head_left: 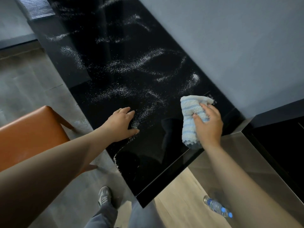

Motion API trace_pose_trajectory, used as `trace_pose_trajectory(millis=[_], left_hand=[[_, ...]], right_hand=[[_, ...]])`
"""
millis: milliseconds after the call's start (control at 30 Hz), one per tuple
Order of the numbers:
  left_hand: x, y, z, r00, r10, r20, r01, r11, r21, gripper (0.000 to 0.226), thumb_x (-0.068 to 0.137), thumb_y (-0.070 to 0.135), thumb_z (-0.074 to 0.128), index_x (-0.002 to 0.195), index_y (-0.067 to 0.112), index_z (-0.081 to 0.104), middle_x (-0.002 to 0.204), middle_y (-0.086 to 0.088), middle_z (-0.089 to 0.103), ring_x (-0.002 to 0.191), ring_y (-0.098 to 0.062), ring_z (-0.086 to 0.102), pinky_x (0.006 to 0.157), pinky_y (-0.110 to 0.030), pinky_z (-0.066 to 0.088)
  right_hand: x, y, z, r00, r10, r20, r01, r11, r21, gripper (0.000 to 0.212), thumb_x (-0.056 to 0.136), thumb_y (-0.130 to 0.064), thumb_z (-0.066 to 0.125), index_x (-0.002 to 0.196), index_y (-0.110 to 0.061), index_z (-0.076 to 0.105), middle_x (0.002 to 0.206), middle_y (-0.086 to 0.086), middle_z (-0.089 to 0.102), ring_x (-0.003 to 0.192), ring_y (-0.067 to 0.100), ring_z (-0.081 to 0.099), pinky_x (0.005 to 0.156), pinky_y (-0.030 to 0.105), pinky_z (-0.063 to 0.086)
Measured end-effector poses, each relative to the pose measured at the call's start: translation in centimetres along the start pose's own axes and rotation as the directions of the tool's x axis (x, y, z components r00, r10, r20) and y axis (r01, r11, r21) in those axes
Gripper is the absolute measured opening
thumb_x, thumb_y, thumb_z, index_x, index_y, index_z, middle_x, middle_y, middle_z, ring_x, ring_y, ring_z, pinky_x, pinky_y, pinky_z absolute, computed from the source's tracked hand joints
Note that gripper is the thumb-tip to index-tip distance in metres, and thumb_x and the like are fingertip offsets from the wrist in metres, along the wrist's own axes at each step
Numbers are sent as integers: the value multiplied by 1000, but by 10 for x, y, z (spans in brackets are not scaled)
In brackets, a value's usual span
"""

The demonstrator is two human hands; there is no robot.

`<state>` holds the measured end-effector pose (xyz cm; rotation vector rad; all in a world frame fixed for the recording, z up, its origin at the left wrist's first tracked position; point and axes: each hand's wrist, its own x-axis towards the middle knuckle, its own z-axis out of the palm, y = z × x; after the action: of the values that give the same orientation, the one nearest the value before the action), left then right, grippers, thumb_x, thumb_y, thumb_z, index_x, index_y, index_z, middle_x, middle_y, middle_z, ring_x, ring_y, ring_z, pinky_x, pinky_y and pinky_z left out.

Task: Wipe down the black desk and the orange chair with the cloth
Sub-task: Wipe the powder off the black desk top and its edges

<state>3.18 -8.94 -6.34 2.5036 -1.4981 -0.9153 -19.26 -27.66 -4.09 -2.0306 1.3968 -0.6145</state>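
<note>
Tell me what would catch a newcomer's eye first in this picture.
Swirls of white powder scattered across most of the glossy black desk stand out first. Near the desk's closer end, the right hand grips a blue-striped white cloth, while the left hand rests flat on the surface among the grains. The orange chair sits at the left beside the desk.

chair (31,134) left of desk (164,162) | cloth (190,116) at desk's near end, right of left hand (121,124) | bottle (217,207) on floor (177,195), right
</note>
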Motion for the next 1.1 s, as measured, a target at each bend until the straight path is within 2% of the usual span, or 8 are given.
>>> trace_pose_trajectory(millis=[67,200,400,533,667,833,1100], left_hand=[[12,14,-5,1000,-2,1,2,1000,18,91,84,59,59,152,16,17,159,-6,13,146,-31,12,117,-44,24],[39,38,-8,998,-56,29,55,997,46,105,77,66,62,153,19,8,161,-5,6,147,-33,3,118,-47,20],[78,54,1,988,-154,32,150,984,98,127,63,74,67,153,22,-6,160,-5,-10,146,-38,-7,117,-55,13],[97,55,7,975,-219,39,213,969,125,139,54,78,70,151,25,-14,158,-5,-21,144,-42,-13,116,-59,11],[103,51,19,960,-266,92,254,958,131,145,48,77,73,151,24,-15,157,-4,-27,143,-42,-16,115,-62,10],[105,48,29,957,-276,88,263,955,135,149,45,75,76,150,24,-16,155,-2,-31,143,-41,-20,114,-62,6],[108,49,29,954,-285,96,271,953,136,149,45,73,77,150,24,-17,154,-3,-34,142,-41,-22,113,-63,5]], right_hand=[[26,8,-5,1000,-2,-9,2,1000,-29,45,86,-16,67,130,-19,61,143,1,46,129,17,47,107,26,34],[78,25,-11,1000,-25,2,25,996,-83,45,86,-15,67,130,-18,61,143,4,46,130,19,46,103,19,28],[141,45,-12,999,-49,3,49,988,-148,46,85,-15,66,131,-19,60,145,5,44,132,19,43,105,22,28],[173,57,-8,998,-58,1,57,984,-171,47,86,-16,65,132,-21,59,147,3,42,131,19,44,98,18,26],[199,66,-1,998,-59,10,60,979,-194,48,87,-16,64,134,-21,57,148,3,40,132,19,43,104,21,27],[224,77,11,999,-40,35,47,972,-231,49,89,-16,62,137,-19,54,150,4,37,135,20,40,109,26,28],[251,92,27,970,70,235,26,923,-384,64,96,-29,52,153,-17,26,161,8,17,148,24,17,119,36,18]])
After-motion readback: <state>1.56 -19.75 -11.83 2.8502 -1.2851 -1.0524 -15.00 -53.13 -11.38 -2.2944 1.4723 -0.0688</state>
